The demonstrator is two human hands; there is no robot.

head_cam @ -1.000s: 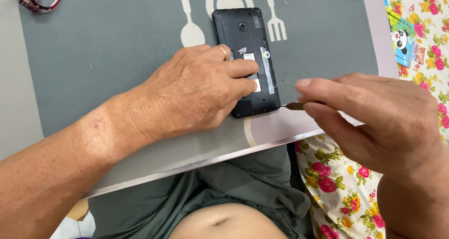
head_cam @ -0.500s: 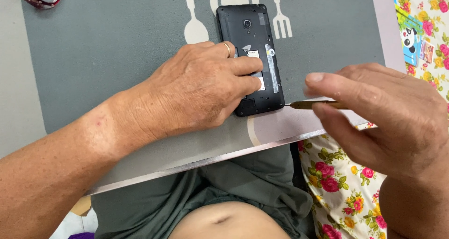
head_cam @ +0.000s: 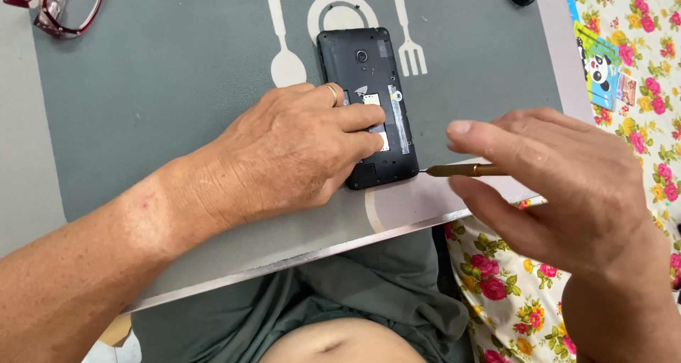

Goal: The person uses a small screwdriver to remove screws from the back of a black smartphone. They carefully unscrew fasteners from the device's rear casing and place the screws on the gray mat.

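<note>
**Hands working on an opened black phone**

A black phone [head_cam: 369, 107] with its back cover off is lying on a grey placemat [head_cam: 177, 86], long axis running near to far. The left hand [head_cam: 298, 150] is pressing flat on it, fingers extended. The right hand [head_cam: 560, 185] is pinching a brass screwdriver [head_cam: 461, 170], its tip pointing left at the phone's near right corner. Red glasses [head_cam: 64, 4] are lying far left

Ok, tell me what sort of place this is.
Probably a home table used as a repair spot: a grey cutlery-print placemat, a floral tablecloth, and an opened black phone beside red glasses.
</note>
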